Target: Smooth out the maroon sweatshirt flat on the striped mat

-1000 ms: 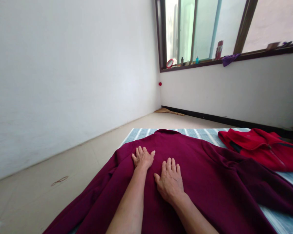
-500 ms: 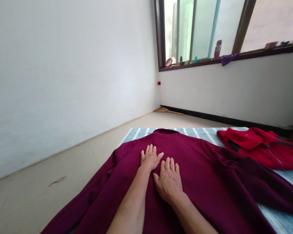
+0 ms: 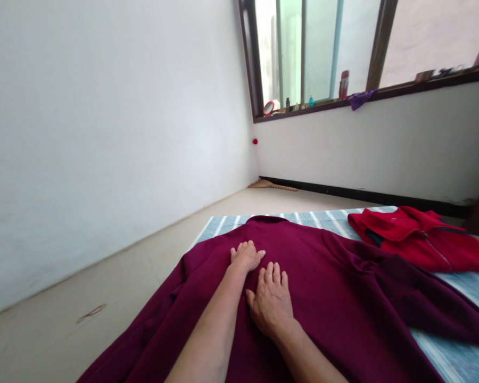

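Resting 2 palms on the maroon garment, nothing gripped. Left hand sits a bit farther up, fingers slightly spread, thumb out toward the right hand. Right hand lies nearer me, fingers a little apart, thumb angled off to the left. The 2 hands are close but look apart

Status: garment is spread out, middle panel mostly smooth, no zip or buttons showing on the side facing up. Collar lies fairly neat at the top. 0 folds made across the body that I can see. Not smooth: creases bunch where the right sleeve meets the shoulder, and the left sleeve has long wrinkles. Hem is out of frame, so can't judge that end or give a full count of what's left

Orientation: collar points away from me, toward the far edge of the striped cloth underneath. Long axis runs from me to the collar, near enough straight ahead. Sleeves slant back toward me, 1 per side. Folded red garment is up on the right, just beyond the right sleeve
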Demonstrator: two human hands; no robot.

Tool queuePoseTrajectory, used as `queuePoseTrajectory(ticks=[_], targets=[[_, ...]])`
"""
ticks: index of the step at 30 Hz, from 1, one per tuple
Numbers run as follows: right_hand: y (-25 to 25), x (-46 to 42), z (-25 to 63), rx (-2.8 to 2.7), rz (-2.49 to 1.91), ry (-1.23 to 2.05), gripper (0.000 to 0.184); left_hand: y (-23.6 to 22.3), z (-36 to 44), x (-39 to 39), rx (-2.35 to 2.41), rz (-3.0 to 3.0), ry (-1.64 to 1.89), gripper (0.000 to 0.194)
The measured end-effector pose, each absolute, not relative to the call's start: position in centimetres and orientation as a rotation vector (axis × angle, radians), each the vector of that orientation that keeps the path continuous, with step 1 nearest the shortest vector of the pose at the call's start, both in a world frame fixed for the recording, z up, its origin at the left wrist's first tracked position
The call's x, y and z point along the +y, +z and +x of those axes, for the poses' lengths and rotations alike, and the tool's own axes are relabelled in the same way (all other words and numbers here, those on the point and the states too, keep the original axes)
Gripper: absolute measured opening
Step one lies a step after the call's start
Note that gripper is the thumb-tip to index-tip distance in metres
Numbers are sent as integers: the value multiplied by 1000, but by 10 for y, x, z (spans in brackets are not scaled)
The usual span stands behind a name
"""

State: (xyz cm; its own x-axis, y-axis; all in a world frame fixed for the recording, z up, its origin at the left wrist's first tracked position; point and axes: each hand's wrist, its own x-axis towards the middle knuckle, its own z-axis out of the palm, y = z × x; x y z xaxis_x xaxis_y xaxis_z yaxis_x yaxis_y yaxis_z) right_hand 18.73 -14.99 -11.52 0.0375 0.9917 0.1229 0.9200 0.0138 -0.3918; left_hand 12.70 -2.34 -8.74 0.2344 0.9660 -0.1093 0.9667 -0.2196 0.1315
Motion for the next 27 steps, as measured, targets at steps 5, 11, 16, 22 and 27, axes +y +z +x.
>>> queuePoseTrajectory(ticks=[5,11,16,22,27], targets=[[-113,-150,190,-1957,-1909,269,58,-95,158,-21,1612,2455,48,69],[-112,-150,191,-1959,-1906,250,58,-109,161,-22,1594,2449,51,62],[-112,-150,192,-1993,-1906,249,58,-101,164,-21,1616,2440,86,61],[-117,-146,194,-2025,-1908,244,56,-91,195,-25,1454,2507,137,68],[-119,-145,194,-2028,-1899,194,57,-93,201,-27,1215,2523,23,69]])
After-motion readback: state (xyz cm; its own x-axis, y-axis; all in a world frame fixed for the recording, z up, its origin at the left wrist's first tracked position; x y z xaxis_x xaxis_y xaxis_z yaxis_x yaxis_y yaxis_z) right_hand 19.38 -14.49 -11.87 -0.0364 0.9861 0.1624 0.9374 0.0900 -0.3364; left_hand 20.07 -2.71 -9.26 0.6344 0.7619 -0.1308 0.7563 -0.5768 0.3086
